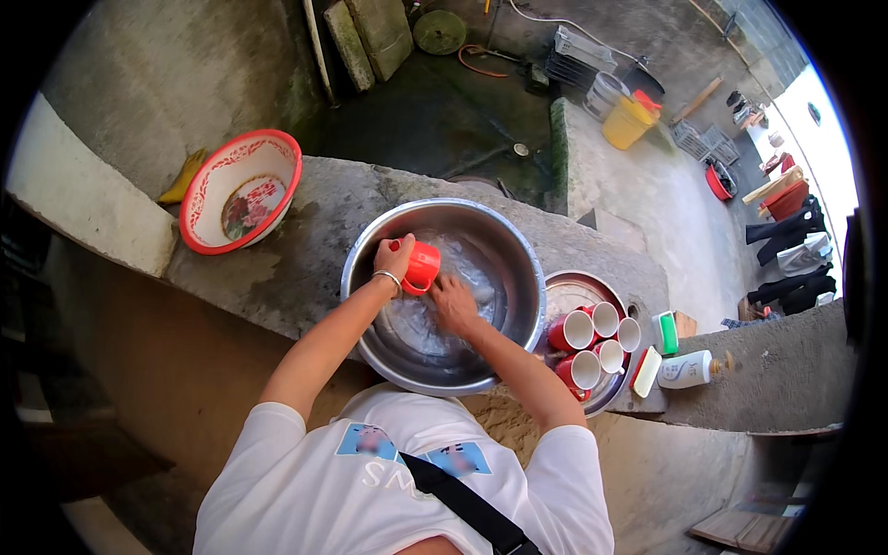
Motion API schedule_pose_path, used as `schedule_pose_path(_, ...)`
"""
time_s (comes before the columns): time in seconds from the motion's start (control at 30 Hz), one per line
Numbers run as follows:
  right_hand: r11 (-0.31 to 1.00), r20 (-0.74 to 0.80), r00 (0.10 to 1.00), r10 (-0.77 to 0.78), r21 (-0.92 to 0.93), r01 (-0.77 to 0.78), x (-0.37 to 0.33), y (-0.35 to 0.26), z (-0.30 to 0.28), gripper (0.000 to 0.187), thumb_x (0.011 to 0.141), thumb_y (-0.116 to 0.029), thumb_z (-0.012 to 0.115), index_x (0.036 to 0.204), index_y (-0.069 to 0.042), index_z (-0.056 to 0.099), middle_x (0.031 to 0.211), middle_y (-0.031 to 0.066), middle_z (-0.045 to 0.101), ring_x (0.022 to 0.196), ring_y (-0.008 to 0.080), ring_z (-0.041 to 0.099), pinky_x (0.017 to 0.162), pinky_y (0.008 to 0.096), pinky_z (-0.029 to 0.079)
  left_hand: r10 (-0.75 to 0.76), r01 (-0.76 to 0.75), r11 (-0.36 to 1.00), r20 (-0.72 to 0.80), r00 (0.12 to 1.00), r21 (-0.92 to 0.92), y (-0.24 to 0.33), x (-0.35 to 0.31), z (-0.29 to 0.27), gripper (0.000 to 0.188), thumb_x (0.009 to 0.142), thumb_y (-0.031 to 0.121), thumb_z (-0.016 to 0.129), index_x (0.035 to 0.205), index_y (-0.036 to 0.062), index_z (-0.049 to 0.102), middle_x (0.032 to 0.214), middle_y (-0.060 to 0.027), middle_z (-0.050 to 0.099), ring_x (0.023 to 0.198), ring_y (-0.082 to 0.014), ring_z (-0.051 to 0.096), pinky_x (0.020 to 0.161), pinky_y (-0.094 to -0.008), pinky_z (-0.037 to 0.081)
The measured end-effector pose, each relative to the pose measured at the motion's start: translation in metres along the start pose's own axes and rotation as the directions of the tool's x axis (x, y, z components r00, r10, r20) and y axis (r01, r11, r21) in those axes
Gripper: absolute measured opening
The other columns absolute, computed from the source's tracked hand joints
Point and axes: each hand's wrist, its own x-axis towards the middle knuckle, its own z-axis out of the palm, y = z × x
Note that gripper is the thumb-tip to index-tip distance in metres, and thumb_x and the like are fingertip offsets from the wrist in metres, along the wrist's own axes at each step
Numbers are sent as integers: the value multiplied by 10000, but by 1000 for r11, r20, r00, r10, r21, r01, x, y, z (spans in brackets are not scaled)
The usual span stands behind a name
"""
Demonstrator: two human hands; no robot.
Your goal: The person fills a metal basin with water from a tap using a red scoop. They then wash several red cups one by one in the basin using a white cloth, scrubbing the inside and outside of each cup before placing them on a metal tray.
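A large steel basin (513, 268) with some water in it stands on the concrete ledge in front of me. Inside it, my left hand (396, 258), with a bracelet at the wrist, grips a red mug (423, 265) tilted over the water. Close to the mug's lower side is my right hand (453, 302), its fingers pointing at the mug; whether they hold anything is hidden. To the right of the basin a round metal tray (566, 289) carries several red mugs (571, 330) with pale insides, their open mouths facing up.
An enamel basin (294, 176) with a red rim sits on the ledge (250, 287) at the left. Right of the tray stand brushes (647, 372) and a white bottle (684, 369). Beyond the ledge are a sunken wet floor, a yellow bucket (629, 122) and hanging clothes (786, 227).
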Motion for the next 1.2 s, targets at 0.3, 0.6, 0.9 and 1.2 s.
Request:
schedule_pose_path(0.3,7,-58,702,710,997,76,4,-26,-44,222,783,-44,524,983,15,599,889,72,628,811,138,586,723,252,454,-13,94,933,229,973,-348,17,-6,-13,442,805,437,551,801,-3,591,733,-86,611,597,-176,603,569,-314,481)
schedule_pose_path(0.6,71,-59,938,340,997,37,-7,-30,-53,295,844,-171,564,1092,-13,550,944,41,589,862,120,537,775,277,428,-121,258,885,345,931,-386,35,-25,-6,427,791,419,558,904,8,595,805,-109,621,655,-186,611,614,-314,495)
schedule_pose_path(0.9,768,-389,915,-110,551,327,-13,-23,-73,312,854,-165,600,1131,-48,515,1066,101,580,964,234,547,842,327,415,-80,575,776,864,497,-259,74,-39,-24,539,885,515,447,1115,36,533,1046,-101,600,975,-195,582,841,-364,483)
schedule_pose_path(1.2,283,-373,865,335,916,285,1,-61,-76,403,860,-166,594,1211,-28,452,1148,101,541,1031,197,529,873,336,422,384,-119,838,422,821,-532,76,-56,-3,417,843,332,582,1144,47,535,1035,-57,576,884,-141,564,781,-263,464)
